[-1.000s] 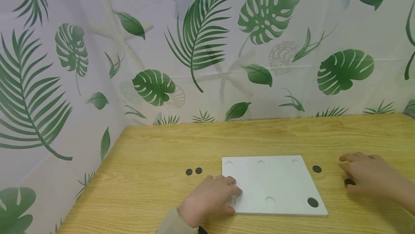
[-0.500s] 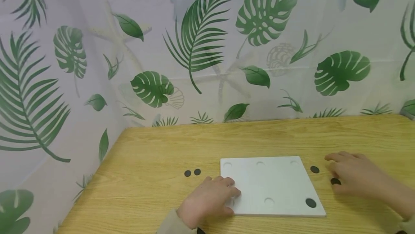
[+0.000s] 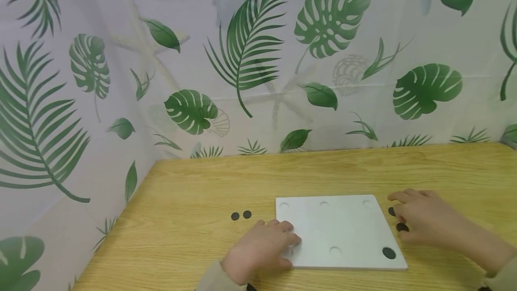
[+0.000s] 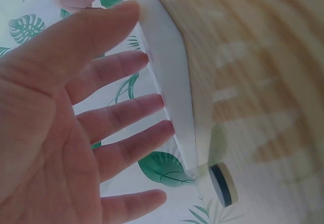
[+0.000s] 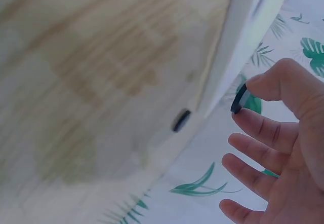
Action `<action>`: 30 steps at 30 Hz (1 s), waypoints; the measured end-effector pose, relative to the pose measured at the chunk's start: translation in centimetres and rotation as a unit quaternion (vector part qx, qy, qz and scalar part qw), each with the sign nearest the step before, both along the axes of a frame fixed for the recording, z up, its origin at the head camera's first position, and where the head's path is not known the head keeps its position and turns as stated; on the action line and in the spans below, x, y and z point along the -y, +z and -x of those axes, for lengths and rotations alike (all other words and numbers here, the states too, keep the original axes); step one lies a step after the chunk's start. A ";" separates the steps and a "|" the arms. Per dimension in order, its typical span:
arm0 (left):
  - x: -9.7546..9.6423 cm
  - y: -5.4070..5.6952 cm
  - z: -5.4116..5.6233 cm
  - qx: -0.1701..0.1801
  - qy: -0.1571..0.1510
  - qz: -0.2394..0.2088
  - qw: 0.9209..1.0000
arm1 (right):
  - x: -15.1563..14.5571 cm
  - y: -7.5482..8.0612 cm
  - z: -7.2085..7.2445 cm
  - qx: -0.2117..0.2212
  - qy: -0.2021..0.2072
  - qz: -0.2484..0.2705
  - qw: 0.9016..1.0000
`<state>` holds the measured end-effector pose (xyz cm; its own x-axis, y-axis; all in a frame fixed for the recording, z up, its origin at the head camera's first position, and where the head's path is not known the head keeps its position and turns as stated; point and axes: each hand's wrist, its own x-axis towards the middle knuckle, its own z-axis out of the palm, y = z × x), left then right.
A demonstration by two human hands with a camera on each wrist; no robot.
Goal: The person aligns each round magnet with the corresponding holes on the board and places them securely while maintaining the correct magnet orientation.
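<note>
Between thumb and index finger, my right hand [image 3: 426,219] pinches a black disc [image 3: 402,227], raised beside the right edge of a white board [image 3: 339,226]. In the right wrist view this disc [image 5: 240,98] stands on edge, with the other fingers extended. My left hand [image 3: 262,248] rests on the board's left side, its fingers spread and holding nothing. Shallow round recesses mark the board's back and front edges. One black disc [image 3: 389,253] sits at its front right corner. Another loose disc [image 3: 391,211] lies on the table, partly hidden by my right hand.
Left of the board, two small black discs [image 3: 235,216] lie side by side on the wooden table [image 3: 194,246]. A leaf-patterned cloth [image 3: 258,58] hangs behind the table and along its left side.
My right hand has moved left towards the board, carrying the pinched disc, and now partly covers the loose disc there. My left hand has stayed on the board.
</note>
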<state>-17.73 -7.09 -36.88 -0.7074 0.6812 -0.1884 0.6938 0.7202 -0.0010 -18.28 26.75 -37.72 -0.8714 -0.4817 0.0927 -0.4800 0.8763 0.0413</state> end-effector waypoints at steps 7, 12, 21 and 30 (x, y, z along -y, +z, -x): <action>-0.1 0.1 -0.1 -0.004 0.001 0.009 1.000 | 1.5 0.8 0.3 -0.006 0.013 0.011 1.000; -0.1 0.1 -0.1 -0.002 -0.001 0.005 1.000 | 2.6 1.4 0.4 -0.001 0.027 0.009 1.000; -0.1 0.2 -0.1 -0.007 -0.002 0.007 1.000 | 4.3 1.7 0.2 -0.002 0.050 0.008 0.999; -0.1 0.2 0.0 0.006 0.003 0.006 1.000 | 5.6 1.6 -0.3 0.020 0.056 0.035 0.998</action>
<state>-17.73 -7.04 -36.70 -0.7090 0.6749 -0.2047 0.6896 0.7242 -0.0011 -17.94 21.14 -36.16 -0.8168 -0.5691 0.0950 -0.5743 0.8177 -0.0390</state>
